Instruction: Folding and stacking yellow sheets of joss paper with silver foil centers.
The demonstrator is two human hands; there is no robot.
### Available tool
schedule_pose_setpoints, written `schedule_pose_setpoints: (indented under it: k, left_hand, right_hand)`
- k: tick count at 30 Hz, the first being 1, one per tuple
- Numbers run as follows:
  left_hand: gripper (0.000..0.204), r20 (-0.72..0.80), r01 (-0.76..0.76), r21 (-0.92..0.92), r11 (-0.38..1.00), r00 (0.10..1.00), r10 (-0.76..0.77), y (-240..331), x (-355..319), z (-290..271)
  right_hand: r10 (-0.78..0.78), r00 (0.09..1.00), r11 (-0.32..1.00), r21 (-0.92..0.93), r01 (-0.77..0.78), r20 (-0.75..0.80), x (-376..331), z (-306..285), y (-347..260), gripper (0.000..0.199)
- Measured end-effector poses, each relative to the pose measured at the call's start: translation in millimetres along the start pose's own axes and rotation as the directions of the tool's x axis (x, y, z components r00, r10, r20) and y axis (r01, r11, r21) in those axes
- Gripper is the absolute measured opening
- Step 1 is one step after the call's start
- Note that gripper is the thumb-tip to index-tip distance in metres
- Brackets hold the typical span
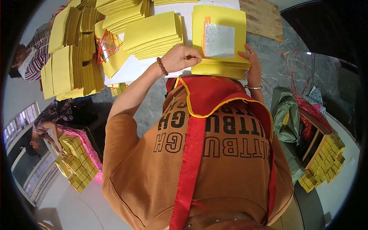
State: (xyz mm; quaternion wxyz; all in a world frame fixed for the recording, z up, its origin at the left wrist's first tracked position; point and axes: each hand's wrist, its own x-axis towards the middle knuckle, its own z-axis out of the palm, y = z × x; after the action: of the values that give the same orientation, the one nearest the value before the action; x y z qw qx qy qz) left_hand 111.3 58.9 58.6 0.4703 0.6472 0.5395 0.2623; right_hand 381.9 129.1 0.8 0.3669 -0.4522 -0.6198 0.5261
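A yellow paper sheet [220,19] lies in front of me at the table's near edge, with a silver foil square [220,40] and an orange strip [207,23] on its face. The lower part of the paper is folded up along a crease, over what looks like more yellow sheets. My left hand [181,58] is closed, its fingertips pinching the paper at the left end of the crease. On the opposite side, my right hand [251,63] grips the right edge near the fold, its thumb and fingers bent around it. Beneath the paper, the right fingers are partly hidden.
Fanned yellow paper stacks [153,34] lie left of the sheet on the white table cover [134,66]. Taller piles [61,69] stand farther left, near red ties [105,48]. Co-workers are at the left. A plywood board [264,19] lies right; bundled yellow paper [326,161] sits lower right.
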Motion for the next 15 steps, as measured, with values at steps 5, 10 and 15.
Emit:
schedule_pose_setpoints:
  k: [5, 10, 15]
  left_hand:
    - [0.015, 0.114, 0.11, -0.059, 0.992, 0.988, -0.103, -4.7, 4.9, -5.2]
    - [0.017, 0.096, 0.067, -0.102, 0.993, 0.994, -0.057, -8.8, 6.9, -2.9]
    - [0.016, 0.105, 0.086, -0.113, 0.99, 0.992, -0.074, -9.1, 8.0, -3.2]
  right_hand:
    - [-0.007, 1.0, 1.0, -0.013, 0.007, -0.002, -0.2, 1.3, -5.9, 0.046]
    - [0.039, 0.999, 0.999, 0.006, -0.039, 0.001, -0.5, 0.1, -1.7, 0.049]
    - [-0.02, 0.999, 1.0, 0.019, 0.019, 0.039, -2.4, -1.7, 1.7, 0.051]
